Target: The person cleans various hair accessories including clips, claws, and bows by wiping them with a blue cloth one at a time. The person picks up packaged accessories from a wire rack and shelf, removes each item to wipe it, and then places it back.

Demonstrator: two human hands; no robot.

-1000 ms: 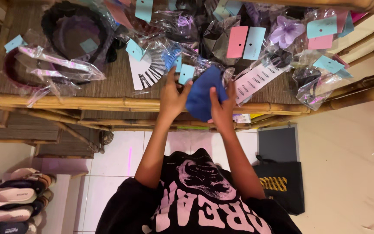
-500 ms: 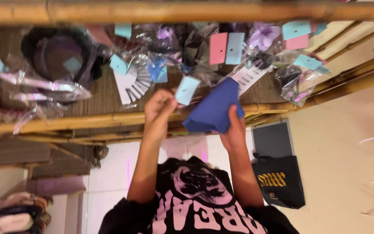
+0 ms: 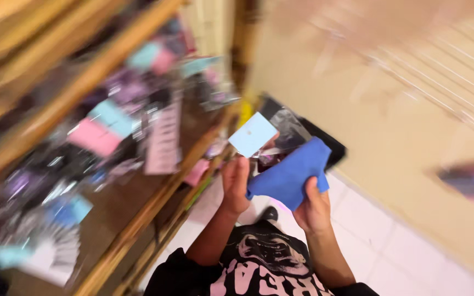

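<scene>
Left hand (image 3: pixel 236 183) pinches clear packet with pale blue card (image 3: pixel 252 134); right hand (image 3: pixel 311 208) grips blue cloth (image 3: pixel 292 172) just beside it, above floor; wiping step likely; next needs steady grip; shelf (image 3: pixel 138 219) blurred

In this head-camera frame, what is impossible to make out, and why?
- Packets on the wooden shelf: motion blur smears their contents.
- Clear packet with a pale blue card in the left hand: its contents are hidden behind the card and glare.
- Blue cloth in the right hand: bunched, so its shape is unclear.
- Dark bag on the floor: mostly covered by the cloth.
</scene>
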